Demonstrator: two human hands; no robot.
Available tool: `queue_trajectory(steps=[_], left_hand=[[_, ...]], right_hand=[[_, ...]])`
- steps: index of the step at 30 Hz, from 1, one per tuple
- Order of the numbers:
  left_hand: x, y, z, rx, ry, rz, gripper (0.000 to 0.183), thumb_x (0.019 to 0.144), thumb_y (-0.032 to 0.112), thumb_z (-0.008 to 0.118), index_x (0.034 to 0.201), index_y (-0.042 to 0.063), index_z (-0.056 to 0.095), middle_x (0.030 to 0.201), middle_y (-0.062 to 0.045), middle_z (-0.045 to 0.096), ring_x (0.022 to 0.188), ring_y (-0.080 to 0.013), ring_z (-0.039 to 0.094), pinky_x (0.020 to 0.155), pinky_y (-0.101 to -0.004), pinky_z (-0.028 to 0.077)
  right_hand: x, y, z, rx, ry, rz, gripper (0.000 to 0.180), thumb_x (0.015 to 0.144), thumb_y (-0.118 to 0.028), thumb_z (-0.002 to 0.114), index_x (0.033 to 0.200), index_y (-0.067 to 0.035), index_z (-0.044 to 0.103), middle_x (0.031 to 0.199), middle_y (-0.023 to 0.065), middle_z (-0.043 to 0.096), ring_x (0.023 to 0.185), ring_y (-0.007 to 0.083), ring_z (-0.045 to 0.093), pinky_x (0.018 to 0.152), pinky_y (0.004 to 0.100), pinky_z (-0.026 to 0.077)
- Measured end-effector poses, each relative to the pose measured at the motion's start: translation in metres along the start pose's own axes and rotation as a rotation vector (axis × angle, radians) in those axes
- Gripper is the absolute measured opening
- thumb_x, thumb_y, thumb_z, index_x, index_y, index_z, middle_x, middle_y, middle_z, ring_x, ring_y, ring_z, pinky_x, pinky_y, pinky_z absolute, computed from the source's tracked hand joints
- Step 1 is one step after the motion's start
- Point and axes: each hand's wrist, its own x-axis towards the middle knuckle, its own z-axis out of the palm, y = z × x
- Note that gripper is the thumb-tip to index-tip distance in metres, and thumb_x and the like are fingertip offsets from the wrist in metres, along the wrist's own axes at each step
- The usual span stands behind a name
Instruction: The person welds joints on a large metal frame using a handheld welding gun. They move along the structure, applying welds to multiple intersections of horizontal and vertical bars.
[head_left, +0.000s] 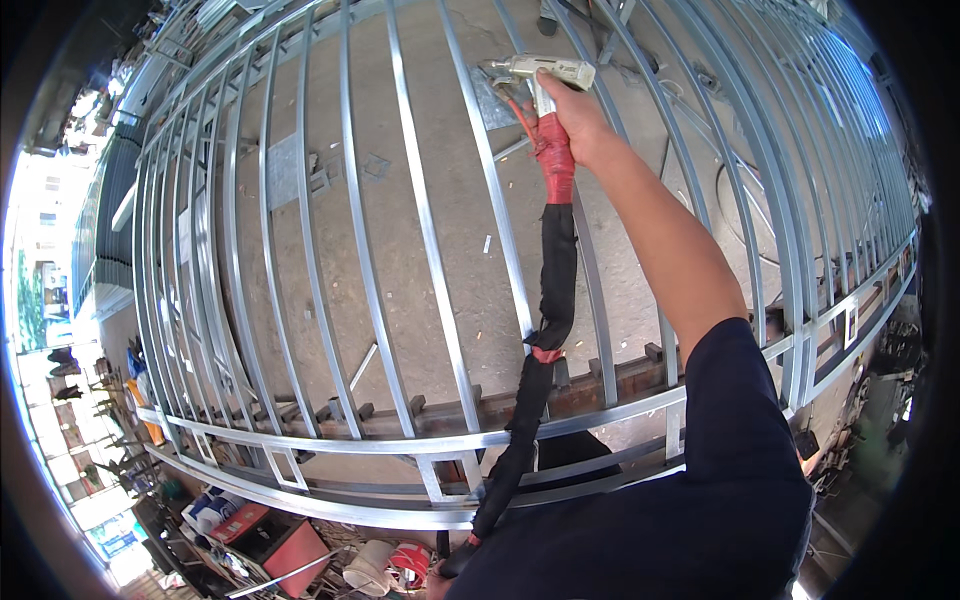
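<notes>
My right hand (574, 112) grips the pistol handle of a handheld welding gun (559, 69), held out over the bars with its nozzle towards the left. Red tape wraps the handle's lower part, and a thin orange lead with a clamp hangs beside it. From the handle a black-sleeved cable (556, 270) runs down towards my body. At the bottom edge my left hand (436, 583) is around the cable's lower part, mostly cut off by the frame and my dark shirt. Beneath the gun lies a galvanized steel frame (426, 210) of long parallel bars joined to a double rail.
A rusty steel beam (622, 381) with short blocks runs under the frame. Metal plates (283, 171) and offcuts lie on the concrete floor (480, 247). A red box (296, 555) and a white bucket (367, 568) stand at lower left. A person's shoe (547, 27) shows at the top.
</notes>
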Motion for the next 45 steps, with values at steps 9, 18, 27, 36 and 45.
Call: queue_trajectory(steps=[9,18,27,36,45], left_hand=[[0.014,0.014,0.002,0.102,0.009,-0.021,0.032,0.073,0.001,0.086,0.101,0.005,0.072,0.091,-0.001,0.073,0.084,-0.0100,0.066,0.077,-0.0293,0.055],[0.018,0.019,0.014,0.146,0.009,-0.038,0.032,0.073,0.002,0.086,0.101,0.005,0.072,0.090,-0.001,0.073,0.084,-0.0099,0.066,0.077,-0.0295,0.055],[0.015,0.017,0.014,0.171,0.010,-0.031,0.032,0.072,0.004,0.086,0.102,0.005,0.072,0.090,-0.002,0.073,0.084,-0.0098,0.066,0.077,-0.0297,0.055],[0.014,0.014,0.013,0.180,0.013,-0.038,0.033,0.072,0.005,0.086,0.102,0.005,0.073,0.090,-0.002,0.073,0.084,-0.0097,0.066,0.078,-0.0300,0.055],[0.012,0.012,0.006,0.196,0.028,-0.039,0.034,0.071,0.006,0.087,0.102,0.004,0.073,0.089,-0.002,0.073,0.084,-0.0096,0.066,0.078,-0.0302,0.055]], right_hand=[[0.010,0.001,0.002,-0.017,-0.049,0.038,0.040,0.096,-0.043,0.071,0.120,-0.012,0.061,0.093,0.0079,0.069,0.066,0.0203,0.065,0.054,0.0505,0.059],[0.008,-0.001,0.007,-0.038,-0.050,0.022,0.041,0.093,-0.040,0.074,0.112,-0.007,0.060,0.084,0.0089,0.064,0.062,0.0196,0.062,0.051,0.0401,0.052],[0.016,0.002,0.001,-0.070,-0.075,0.048,0.042,0.094,-0.041,0.073,0.116,-0.007,0.062,0.084,0.0084,0.065,0.063,0.0180,0.061,0.053,0.0382,0.051],[0.013,0.002,-0.001,-0.063,-0.079,0.045,0.041,0.095,-0.042,0.072,0.115,-0.008,0.063,0.085,0.0088,0.066,0.063,0.0175,0.061,0.055,0.0375,0.051],[0.006,0.002,-0.003,-0.070,-0.074,0.050,0.042,0.095,-0.043,0.072,0.115,-0.007,0.063,0.083,0.0093,0.066,0.062,0.0181,0.061,0.054,0.0396,0.053]])
